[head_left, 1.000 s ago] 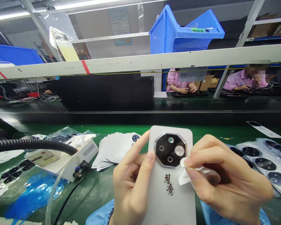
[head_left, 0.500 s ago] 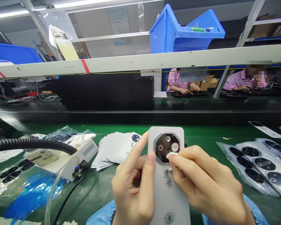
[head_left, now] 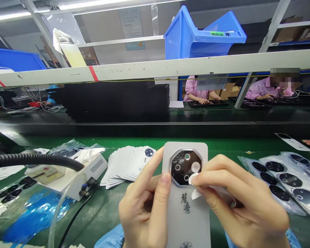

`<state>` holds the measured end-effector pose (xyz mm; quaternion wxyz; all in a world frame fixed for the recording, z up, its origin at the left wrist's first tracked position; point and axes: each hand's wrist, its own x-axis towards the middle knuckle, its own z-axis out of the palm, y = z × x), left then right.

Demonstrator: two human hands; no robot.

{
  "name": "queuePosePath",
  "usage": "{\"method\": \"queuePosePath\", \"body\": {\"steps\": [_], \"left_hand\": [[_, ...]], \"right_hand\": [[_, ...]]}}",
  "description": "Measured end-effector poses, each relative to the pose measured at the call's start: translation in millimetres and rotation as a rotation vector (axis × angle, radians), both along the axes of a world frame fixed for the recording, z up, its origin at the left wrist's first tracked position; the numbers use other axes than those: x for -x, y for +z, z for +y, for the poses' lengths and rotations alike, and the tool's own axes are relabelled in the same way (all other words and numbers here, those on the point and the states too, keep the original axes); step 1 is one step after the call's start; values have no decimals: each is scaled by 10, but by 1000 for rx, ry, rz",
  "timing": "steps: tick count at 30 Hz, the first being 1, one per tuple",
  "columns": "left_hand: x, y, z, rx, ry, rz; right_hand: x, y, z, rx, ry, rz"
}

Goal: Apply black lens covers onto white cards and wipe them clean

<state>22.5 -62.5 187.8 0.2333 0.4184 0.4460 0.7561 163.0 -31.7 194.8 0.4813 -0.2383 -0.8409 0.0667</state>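
My left hand (head_left: 147,203) is closed on a pale grey phone back panel (head_left: 175,220), gripping its left edge with the thumb on its face. The panel stands upright toward me and bears dark printed characters. Near its top is a glossy black octagonal camera lens cover (head_left: 182,168) with several round openings. My right hand (head_left: 237,196) pinches a small white wipe (head_left: 195,195) at the lower right of the lens cover. Part of the wipe hangs below the fingertips; the rest is hidden. Behind my left hand lies a fanned stack of white phone-shaped cards (head_left: 126,163).
To the right, clear bags (head_left: 279,182) hold several black lens covers. A white box (head_left: 93,168), a ribbed black hose (head_left: 36,159) and crumpled blue film (head_left: 38,213) are on the left. Overhead, a blue bin (head_left: 181,41) rests on a shelf beam. Co-workers in pink (head_left: 260,88) sit beyond.
My right hand has drawn slightly right and down with the wipe, more of which now shows. The panel sits a little lower and its lens cover faces me more fully.
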Motion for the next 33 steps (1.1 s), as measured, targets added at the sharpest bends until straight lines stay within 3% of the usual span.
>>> {"method": "queuePosePath", "body": {"steps": [3, 6, 11, 15, 24, 29, 33], "left_hand": [[-21, 27, -11, 54, 1, -41], [-27, 48, -6, 105, -59, -80], [-33, 16, 20, -31, 9, 11], [-39, -21, 29, -82, 34, 113], [40, -38, 36, -74, 97, 245], [53, -33, 31, -70, 61, 169], [39, 11, 5, -24, 33, 44]], "right_hand": [[-22, 64, -22, 38, 7, 122], [14, 85, -51, -28, -77, 91], [121, 3, -88, -128, -269, 0], [171, -66, -68, -206, -330, -33], [233, -150, -31, -326, -364, -127], [193, -112, -34, -238, -272, -147], [163, 19, -30, -99, -149, 29]]}}
